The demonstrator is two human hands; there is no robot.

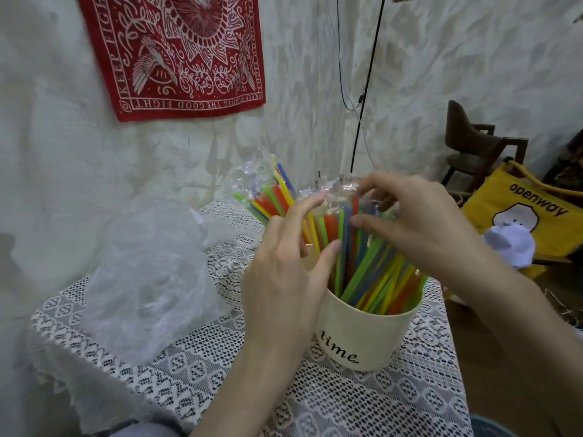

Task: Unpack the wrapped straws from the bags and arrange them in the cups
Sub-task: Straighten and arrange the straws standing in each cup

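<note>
1. In front of me stands a small table (410, 414) covered with a white lace tablecloth (202, 367), whose openwork pattern shows dark through the holes.
2. My cream cup (362, 335) stands upright on the cloth near the middle, with the word "time" written in black on its side. It is packed with coloured wrapped straws (372, 279) leaning to the back and left.
3. A second bunch of wrapped straws (268, 197) rises just behind the cup; I cannot tell what holds it.
4. On the left half of the table lies a heap of crumpled clear plastic bags (148, 272), near the cup but apart from it.
</note>
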